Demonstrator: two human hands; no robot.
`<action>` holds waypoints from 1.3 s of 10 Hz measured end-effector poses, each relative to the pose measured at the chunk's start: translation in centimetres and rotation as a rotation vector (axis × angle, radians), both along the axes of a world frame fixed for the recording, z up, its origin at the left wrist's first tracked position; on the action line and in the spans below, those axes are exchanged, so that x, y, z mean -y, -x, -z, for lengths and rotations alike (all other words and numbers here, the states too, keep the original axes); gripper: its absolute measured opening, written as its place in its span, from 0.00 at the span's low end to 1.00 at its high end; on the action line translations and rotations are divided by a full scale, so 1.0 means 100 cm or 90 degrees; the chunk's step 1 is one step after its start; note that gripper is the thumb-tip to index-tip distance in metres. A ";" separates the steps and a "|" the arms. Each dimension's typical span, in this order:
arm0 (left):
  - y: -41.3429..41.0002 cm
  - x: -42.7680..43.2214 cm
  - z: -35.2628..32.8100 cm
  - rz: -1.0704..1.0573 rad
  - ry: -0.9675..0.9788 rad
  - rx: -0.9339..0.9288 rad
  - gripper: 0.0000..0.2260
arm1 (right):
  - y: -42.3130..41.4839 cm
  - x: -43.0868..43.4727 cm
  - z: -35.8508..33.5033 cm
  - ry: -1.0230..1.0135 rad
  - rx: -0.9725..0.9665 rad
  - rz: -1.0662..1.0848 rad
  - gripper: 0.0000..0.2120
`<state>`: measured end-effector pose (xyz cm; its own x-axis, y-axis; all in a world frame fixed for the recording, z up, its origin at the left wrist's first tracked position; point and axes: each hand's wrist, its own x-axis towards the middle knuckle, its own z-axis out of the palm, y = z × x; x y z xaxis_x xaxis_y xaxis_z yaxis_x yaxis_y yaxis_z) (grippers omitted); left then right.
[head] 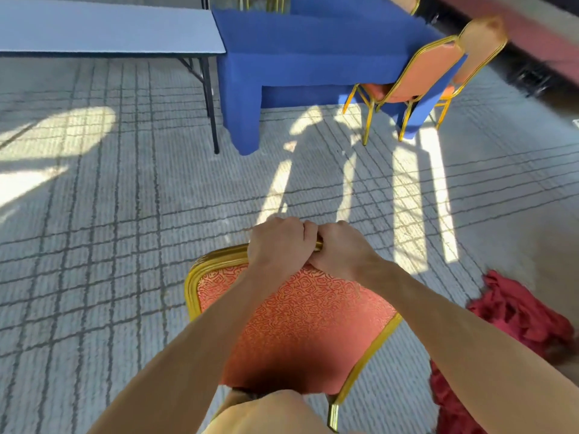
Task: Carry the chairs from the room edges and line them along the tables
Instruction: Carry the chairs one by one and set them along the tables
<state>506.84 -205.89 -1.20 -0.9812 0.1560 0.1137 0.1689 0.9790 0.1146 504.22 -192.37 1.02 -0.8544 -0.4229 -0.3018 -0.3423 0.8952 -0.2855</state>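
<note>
A banquet chair (300, 317) with a gold frame and orange patterned back is right in front of me. My left hand (277, 241) and my right hand (343, 249) are side by side, both closed over the top rail of its back. Its seat and legs are mostly hidden below my arms. Ahead stands a table under a blue cloth (300, 48), with two matching chairs (416, 73) pushed against its right end. To the left of it is a bare grey folding table (103, 26).
Grey carpet with a dark grid pattern (109, 230) covers the floor between me and the tables. A heap of red cloth (517, 314) lies on the floor at my right. Another chair back (405, 1) shows at the top edge.
</note>
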 end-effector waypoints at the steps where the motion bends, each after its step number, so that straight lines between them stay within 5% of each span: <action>1: 0.040 -0.008 -0.007 0.042 0.021 0.014 0.16 | 0.036 -0.006 -0.007 -0.003 0.013 0.019 0.13; 5: 0.144 -0.027 -0.014 0.016 -0.158 -0.058 0.23 | 0.118 -0.033 -0.016 -0.059 -0.187 0.005 0.14; 6: 0.162 -0.034 0.006 0.024 -0.221 0.002 0.22 | 0.131 -0.041 0.005 -0.032 -0.121 0.025 0.13; 8: 0.207 -0.067 0.058 0.114 -0.207 -0.008 0.25 | 0.179 -0.074 0.038 -0.064 -0.031 0.019 0.13; 11: 0.369 -0.114 0.031 0.084 -0.137 -0.181 0.23 | 0.327 -0.123 0.024 0.055 -0.159 0.145 0.11; 13: 0.472 -0.135 0.003 0.082 -0.113 -0.131 0.18 | 0.431 -0.140 0.005 0.070 -0.146 0.141 0.11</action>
